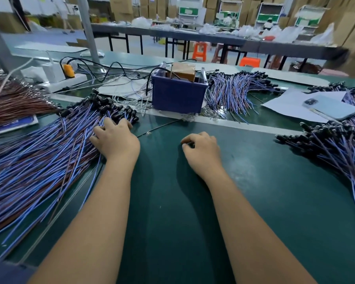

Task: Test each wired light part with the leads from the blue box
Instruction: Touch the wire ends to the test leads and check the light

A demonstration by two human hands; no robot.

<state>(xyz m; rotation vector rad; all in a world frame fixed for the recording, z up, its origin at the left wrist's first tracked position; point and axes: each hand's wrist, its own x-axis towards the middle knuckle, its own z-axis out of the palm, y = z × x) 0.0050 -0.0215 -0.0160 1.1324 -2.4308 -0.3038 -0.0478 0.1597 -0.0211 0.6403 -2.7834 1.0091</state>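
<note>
Green bench [254, 191]: left hand [116, 140], fingers spread, sorts blue-wired light parts [49, 156]; right hand [201, 149], loosely curled, holds nothing visible. Next, likely pinch one part.

Matt green bench mat [275, 201], blue plastic box [178, 97] — faintly shining, plastic-sheathed wired light parts [39, 160] glinting, smooth white paper sheet [289, 105]

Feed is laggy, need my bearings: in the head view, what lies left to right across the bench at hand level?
Left wire pile → left hand, on the pile's edge → bare green mat → right hand, curled on the mat → right wire pile.
</note>
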